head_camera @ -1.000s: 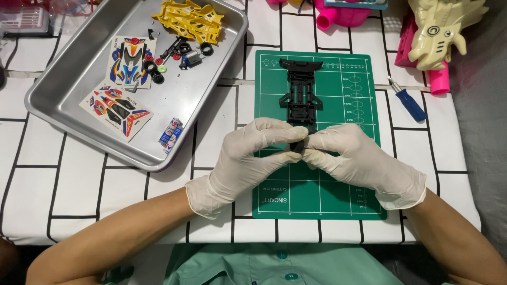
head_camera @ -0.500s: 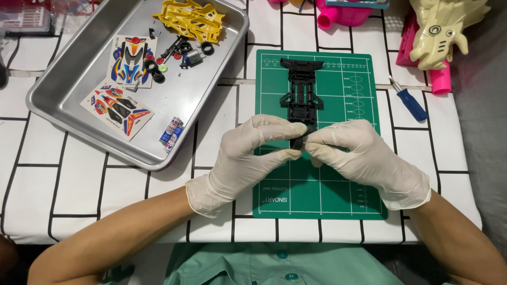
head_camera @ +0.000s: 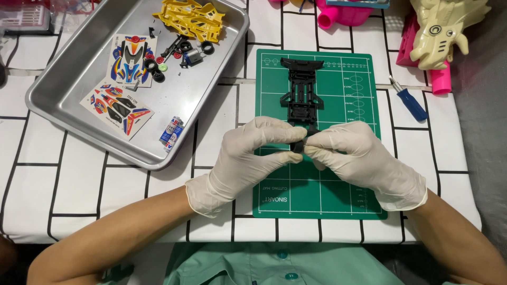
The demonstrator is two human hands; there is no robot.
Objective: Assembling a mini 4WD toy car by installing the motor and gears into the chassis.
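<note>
Tray contents and chassis on mat.
Steel tray (head_camera: 68, 89): yellow body shell (head_camera: 191, 19), sticker sheets (head_camera: 116, 106), loose wheels. Black chassis (head_camera: 302, 92) lies flat on green mat (head_camera: 343, 190); left hand (head_camera: 248, 158) and right hand (head_camera: 364, 161) both pinch its near end.

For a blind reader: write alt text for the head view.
Two white-gloved hands, left hand and right hand, pinch a small black part at the near end of a black plastic toy-car chassis on a green cutting mat. A metal tray at left holds sticker sheets, a yellow car body and small wheels.
</note>
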